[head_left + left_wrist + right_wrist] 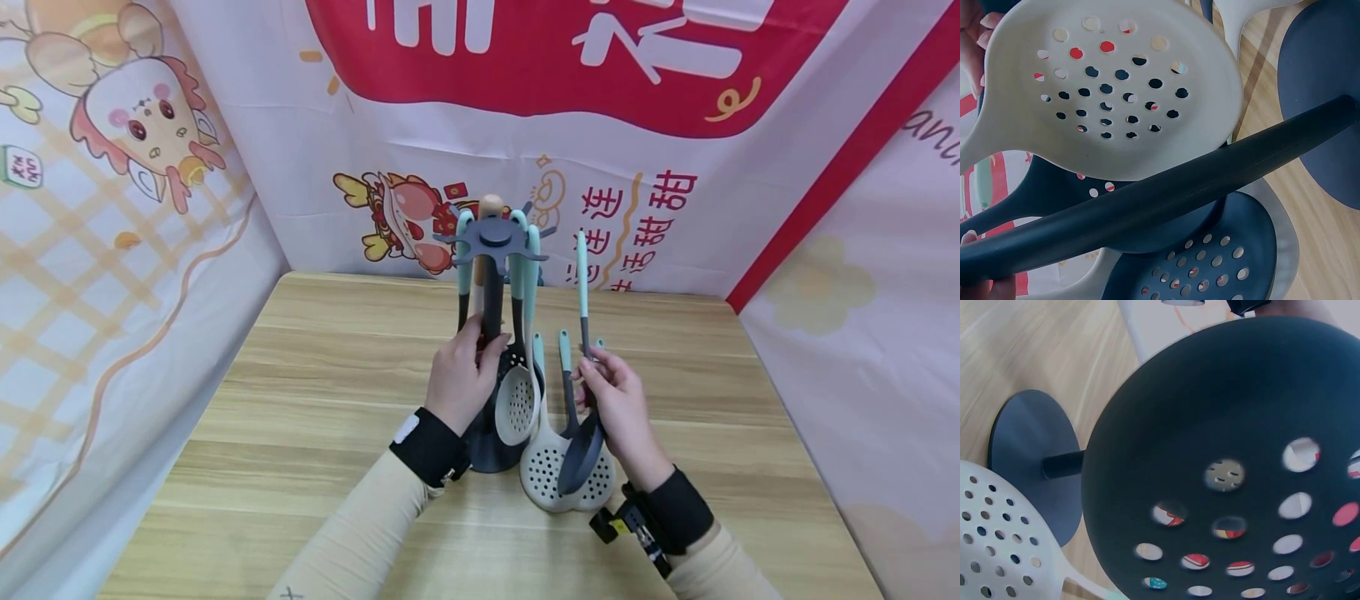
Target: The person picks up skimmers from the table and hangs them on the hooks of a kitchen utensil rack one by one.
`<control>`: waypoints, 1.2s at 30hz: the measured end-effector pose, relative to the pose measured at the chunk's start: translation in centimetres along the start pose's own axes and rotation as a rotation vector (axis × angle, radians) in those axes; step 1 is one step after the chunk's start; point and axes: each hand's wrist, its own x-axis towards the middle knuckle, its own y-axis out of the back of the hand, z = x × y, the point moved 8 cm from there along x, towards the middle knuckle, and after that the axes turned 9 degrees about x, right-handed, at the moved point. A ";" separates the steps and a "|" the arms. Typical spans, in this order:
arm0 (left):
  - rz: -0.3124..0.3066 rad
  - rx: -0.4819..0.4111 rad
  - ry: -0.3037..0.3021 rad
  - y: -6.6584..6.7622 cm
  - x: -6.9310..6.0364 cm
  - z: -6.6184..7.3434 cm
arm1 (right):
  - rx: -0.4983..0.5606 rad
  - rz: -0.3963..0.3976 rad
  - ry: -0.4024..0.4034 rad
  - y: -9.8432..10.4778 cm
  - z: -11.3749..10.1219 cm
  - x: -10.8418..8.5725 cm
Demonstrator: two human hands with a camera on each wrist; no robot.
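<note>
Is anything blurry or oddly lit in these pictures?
Head view: soft light across the wooden table; left wrist view: a pale skimmer looms large, evidently close to the lens; right wrist view: a dark skimmer fills much of the frame, its hole rims looking soft.

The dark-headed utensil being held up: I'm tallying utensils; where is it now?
In the head view, the dark-headed utensil is right of centre, in the person's right grip, right of the utensil stand, overlapping a pale slotted utensil.
</note>
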 end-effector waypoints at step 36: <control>-0.015 -0.003 0.016 -0.2 0.0 -0.2 | -0.059 -0.041 0.216 -1.3 -2.3 -2.5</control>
